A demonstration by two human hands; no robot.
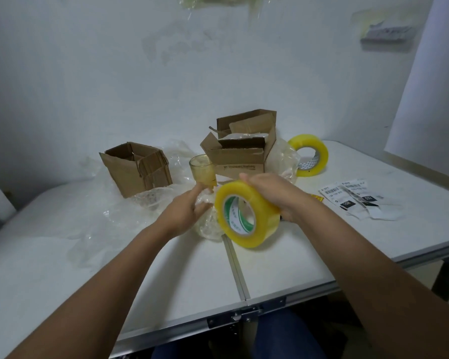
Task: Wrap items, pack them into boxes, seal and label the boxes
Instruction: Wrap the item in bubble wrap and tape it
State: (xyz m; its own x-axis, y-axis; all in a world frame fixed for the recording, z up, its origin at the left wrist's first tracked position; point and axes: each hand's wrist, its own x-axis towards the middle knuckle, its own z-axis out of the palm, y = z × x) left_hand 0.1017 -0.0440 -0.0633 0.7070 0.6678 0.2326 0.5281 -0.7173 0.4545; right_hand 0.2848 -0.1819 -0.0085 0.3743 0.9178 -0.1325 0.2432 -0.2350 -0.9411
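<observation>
While my right hand [267, 195] curls its fingers over the top of the tape roll [246, 213], holding it on edge above the white table [166, 268], my left hand [186, 212] is pressed into the bubble-wrapped bundle [208, 224] just left of that roll, fingers bent around the plastic. Bundle sits between the two hands, touching the roll's face; the roll's open core faces left and toward me, so its axis runs roughly toward the bundle. Left hand is the nearer one to the wrap, and I'd judge taping it shut comes next. Whether a tape end is already pulled free, I cannot tell.

Further back now: one glass [202, 172], loose plastic sheeting [96, 224], two open cardboard boxes [138, 168] [241, 149], a second tape roll [310, 158], and a few printed labels [355, 200] off right.
</observation>
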